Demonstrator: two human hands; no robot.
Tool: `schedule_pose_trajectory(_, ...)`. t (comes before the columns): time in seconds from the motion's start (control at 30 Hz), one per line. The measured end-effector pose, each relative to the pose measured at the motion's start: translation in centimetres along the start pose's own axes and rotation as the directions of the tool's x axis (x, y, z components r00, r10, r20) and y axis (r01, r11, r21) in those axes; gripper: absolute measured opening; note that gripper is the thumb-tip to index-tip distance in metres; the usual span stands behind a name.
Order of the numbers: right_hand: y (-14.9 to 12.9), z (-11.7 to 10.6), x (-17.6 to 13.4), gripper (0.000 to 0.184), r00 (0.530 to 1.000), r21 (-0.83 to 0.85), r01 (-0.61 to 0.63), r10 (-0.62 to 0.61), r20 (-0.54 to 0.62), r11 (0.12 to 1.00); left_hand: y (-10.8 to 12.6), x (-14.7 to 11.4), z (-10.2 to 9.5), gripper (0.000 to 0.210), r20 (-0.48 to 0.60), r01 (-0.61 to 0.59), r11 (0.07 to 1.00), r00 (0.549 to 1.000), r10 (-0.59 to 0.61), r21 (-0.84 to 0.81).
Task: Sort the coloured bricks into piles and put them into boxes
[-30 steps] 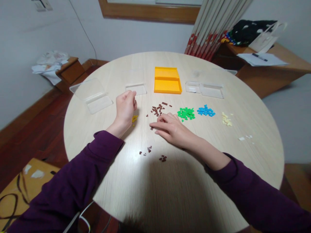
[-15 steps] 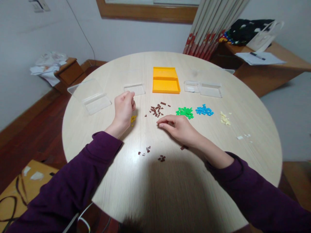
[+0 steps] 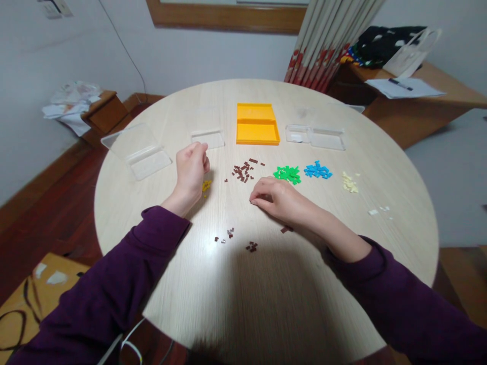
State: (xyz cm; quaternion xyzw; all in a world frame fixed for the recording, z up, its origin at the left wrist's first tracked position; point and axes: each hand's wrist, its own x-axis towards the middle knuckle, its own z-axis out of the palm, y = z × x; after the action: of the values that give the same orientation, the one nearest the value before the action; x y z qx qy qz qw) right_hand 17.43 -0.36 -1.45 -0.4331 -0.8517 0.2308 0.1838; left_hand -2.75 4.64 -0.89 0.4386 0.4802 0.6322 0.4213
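Note:
My left hand (image 3: 192, 170) is closed in a fist over the table, beside a small pile of yellow pieces (image 3: 206, 187); whatever is inside the fist is hidden. The fingertips of my right hand (image 3: 276, 197) are pinched together low over the table, at a small dark piece that I cannot make out clearly. Between and beyond my hands lies a loose pile of brown pieces (image 3: 242, 171). Green pieces (image 3: 288, 174) are heaped just past my right hand. Closer to me are a small cluster of dark brown pieces (image 3: 251, 247) and several brown and shiny bits (image 3: 230, 232).
An open orange box (image 3: 257, 133) stands at the back centre. Clear plastic boxes (image 3: 150, 162) lie open to its left, others (image 3: 327, 138) to its right. Blue pieces (image 3: 318, 170), pale yellow pieces (image 3: 350, 182) and white bits (image 3: 373, 212) spread rightward over the round table (image 3: 213, 299).
My right hand has moved slightly toward me, its pinched fingertips now lower and closer together. My left fist stays nearly in place. The whole view has shifted a little.

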Motion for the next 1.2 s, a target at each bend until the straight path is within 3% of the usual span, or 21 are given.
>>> schedule_pose_trajectory(0.07,0.3,-1.0,-0.4,0.017,0.992,0.018,0.007,-0.009,0.126,1.0,0.0,0.0,0.0,0.043,-0.007,0.012,1.0,1.0,-0.011,0.014)
schedule_pose_trajectory(0.17,0.7,-3.1,-1.2,0.017,0.935,0.042,-0.018,0.002,0.354,0.999,0.2,0.0,0.1,0.042,-0.017,0.022,0.999,1.0,-0.022,0.029)
schedule_pose_trajectory(0.27,0.8,-4.8,-1.9,0.019,0.883,0.08,0.002,-0.04,0.468,0.997,0.3,-0.1,0.2,0.04,-0.015,0.018,1.0,1.0,-0.018,0.021)
schedule_pose_trajectory(0.33,0.7,-5.1,-1.9,0.019,0.907,0.095,0.023,-0.061,0.417,0.995,0.3,-0.1,0.2,0.041,-0.012,0.012,1.0,1.0,-0.012,0.006)
schedule_pose_trajectory(0.43,0.9,-3.9,-1.4,0.021,0.995,-0.01,0.0,0.001,0.103,1.0,0.2,-0.1,0.2,0.04,-0.011,0.01,1.0,1.0,-0.011,-0.019)
schedule_pose_trajectory(0.5,1.2,-2.4,-0.7,0.026,0.996,-0.142,-0.027,0.015,-0.087,0.99,0.2,-0.1,0.2,0.04,-0.011,0.016,1.0,1.0,-0.017,-0.027)
schedule_pose_trajectory(0.53,1.5,-1.6,-0.4,0.03,0.992,-0.204,-0.031,0.006,-0.122,0.978,0.2,-0.1,0.2,0.039,-0.012,0.018,0.999,1.0,-0.018,-0.028)
schedule_pose_trajectory(0.67,2.6,0.4,0.5,0.035,0.992,-0.317,-0.001,-0.039,-0.119,0.948,0.3,-0.1,0.2,0.039,-0.011,0.025,0.999,1.0,-0.025,-0.021)
schedule_pose_trajectory(0.8,2.8,0.3,0.4,0.034,0.99,-0.291,0.032,-0.07,-0.124,0.956,0.3,-0.1,0.2,0.039,-0.015,0.017,1.0,1.0,-0.018,-0.015)
schedule_pose_trajectory(0.93,0.8,0.0,-0.4,0.031,0.992,-0.198,0.124,-0.127,-0.003,0.972,0.2,-0.1,0.1,0.04,-0.011,0.007,1.0,1.0,-0.007,0.011)
schedule_pose_trajectory(1.07,-2.1,0.6,-1.3,0.032,0.951,-0.027,0.268,-0.26,0.165,0.963,0.2,0.0,0.2,0.042,-0.018,-0.01,1.0,1.0,0.01,0.016)
schedule_pose_trajectory(1.2,-2.7,0.5,-1.4,0.031,0.937,0.066,0.3,-0.307,0.165,0.952,0.3,0.0,0.3,0.043,-0.018,-0.018,1.0,1.0,0.018,0.004)
